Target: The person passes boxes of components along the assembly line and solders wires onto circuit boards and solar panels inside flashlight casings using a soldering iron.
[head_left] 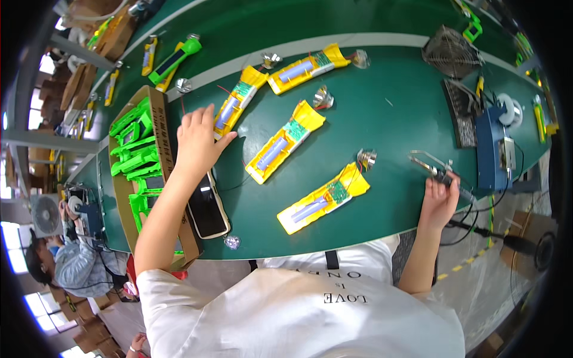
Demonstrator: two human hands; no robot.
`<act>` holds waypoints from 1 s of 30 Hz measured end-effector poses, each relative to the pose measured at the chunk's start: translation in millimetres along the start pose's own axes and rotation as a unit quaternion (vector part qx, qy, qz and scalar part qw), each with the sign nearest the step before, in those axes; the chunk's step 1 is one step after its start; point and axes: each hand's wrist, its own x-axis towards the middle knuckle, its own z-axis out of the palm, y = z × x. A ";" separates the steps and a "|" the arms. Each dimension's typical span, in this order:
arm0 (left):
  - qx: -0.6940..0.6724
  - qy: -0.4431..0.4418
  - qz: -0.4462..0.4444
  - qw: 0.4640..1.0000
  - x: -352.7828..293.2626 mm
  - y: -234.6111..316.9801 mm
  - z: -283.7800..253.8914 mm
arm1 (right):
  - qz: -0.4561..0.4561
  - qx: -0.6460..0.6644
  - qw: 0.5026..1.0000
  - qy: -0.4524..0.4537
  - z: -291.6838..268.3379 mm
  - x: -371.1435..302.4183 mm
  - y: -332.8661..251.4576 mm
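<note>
Across the green worktop (391, 128), our left hand (199, 140) sits beside a long, open yellow plastic casing (234, 106) with a thin red wire (223, 90).

We judge that a sweep there could snag that wire and break its joint, and that the black-handled soldering tool (441, 177) with its metal tip, if hot, could scorch plastic or skin. Our left fingers are spread, thumb well out by the casing's near end; whether they touch it, we cannot tell. Our right hand (439, 200) pinches the tool's handle between its fingers.

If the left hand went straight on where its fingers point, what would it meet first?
The left hand would likely meet the pale strip across the green table, though depth is unclear.
</note>
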 end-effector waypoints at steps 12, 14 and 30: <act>-0.164 -0.085 0.201 0.962 -78.6 109.9 -61.4 | -0.009 -0.035 0.999 0.006 8.3 6.9 3.5; -0.185 -0.084 0.199 0.959 -80.3 108.7 -48.3 | -0.009 -0.035 0.999 -0.001 8.4 6.9 3.8; -0.448 -0.185 0.127 0.865 -0.9 145.5 -11.3 | -0.004 -0.011 1.000 0.007 10.1 6.3 1.2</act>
